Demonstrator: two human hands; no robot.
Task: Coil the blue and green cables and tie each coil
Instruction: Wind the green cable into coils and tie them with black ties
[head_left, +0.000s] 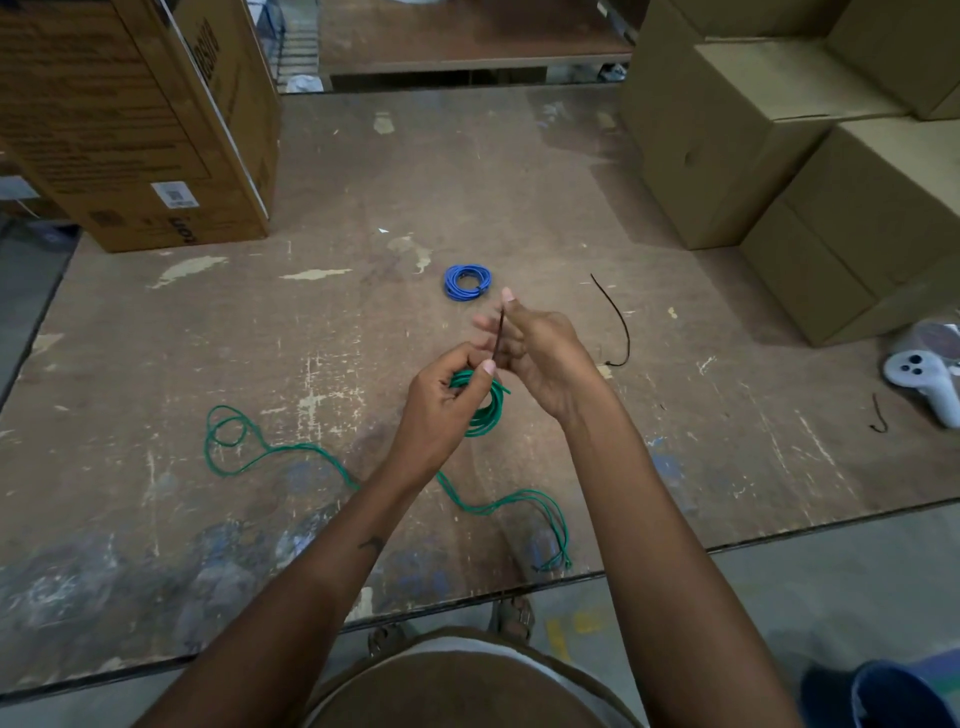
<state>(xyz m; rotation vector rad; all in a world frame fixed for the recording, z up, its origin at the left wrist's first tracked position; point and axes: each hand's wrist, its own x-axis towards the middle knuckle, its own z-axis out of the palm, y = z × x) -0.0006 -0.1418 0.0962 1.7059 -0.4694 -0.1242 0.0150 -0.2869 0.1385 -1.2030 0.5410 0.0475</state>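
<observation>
Your left hand (449, 395) grips the green coil (485, 413) while your right (524, 338) pinches a tie (498, 338) above it, ready to bind; the blue coil (467, 282) lies beyond.

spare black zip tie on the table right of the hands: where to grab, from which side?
Pinch the long black zip tie mid-strap, from above. It lies flat and curved on the worn brown table with open space all round, so probably only a fingertip pinch across the thin strap works.
</observation>
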